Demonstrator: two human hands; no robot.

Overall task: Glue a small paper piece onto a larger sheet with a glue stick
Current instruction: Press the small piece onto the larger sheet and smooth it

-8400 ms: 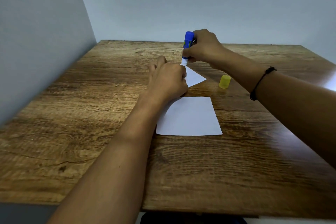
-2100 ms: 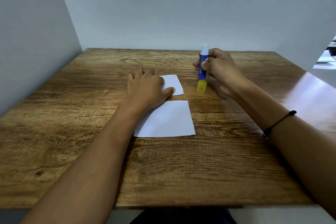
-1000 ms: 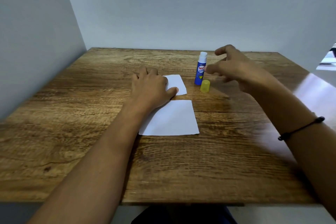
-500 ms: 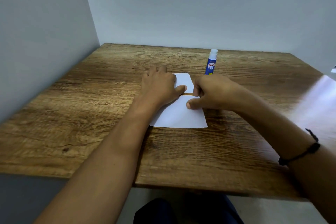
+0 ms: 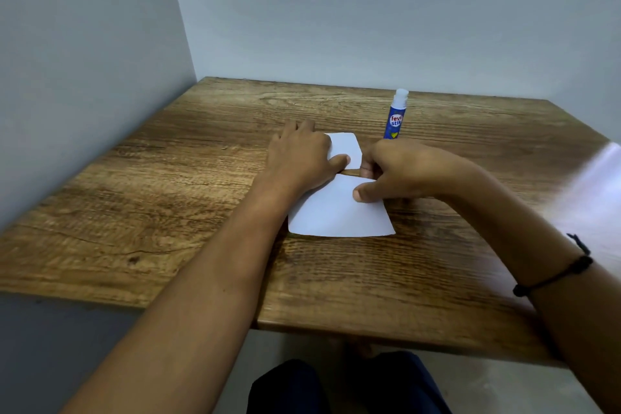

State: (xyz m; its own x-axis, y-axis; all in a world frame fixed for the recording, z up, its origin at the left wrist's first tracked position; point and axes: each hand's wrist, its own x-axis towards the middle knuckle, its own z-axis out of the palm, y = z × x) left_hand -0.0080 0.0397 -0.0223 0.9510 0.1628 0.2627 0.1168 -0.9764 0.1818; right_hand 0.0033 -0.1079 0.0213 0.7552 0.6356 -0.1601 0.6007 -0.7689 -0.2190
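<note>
Left hand (image 5: 302,158) rests on small paper (image 5: 344,148), right hand (image 5: 400,171) beside

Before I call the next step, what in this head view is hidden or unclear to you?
- Yellow cap: not visible; probably behind the right hand.
- Base of the upright blue glue stick: covered by that hand.
- Left part of the small white paper piece: under the left hand.
- Right fingers: curled at the gap between that piece and the larger white sheet; whether they pinch either cannot be told.
- Glue on the paper: not discernible.
</note>
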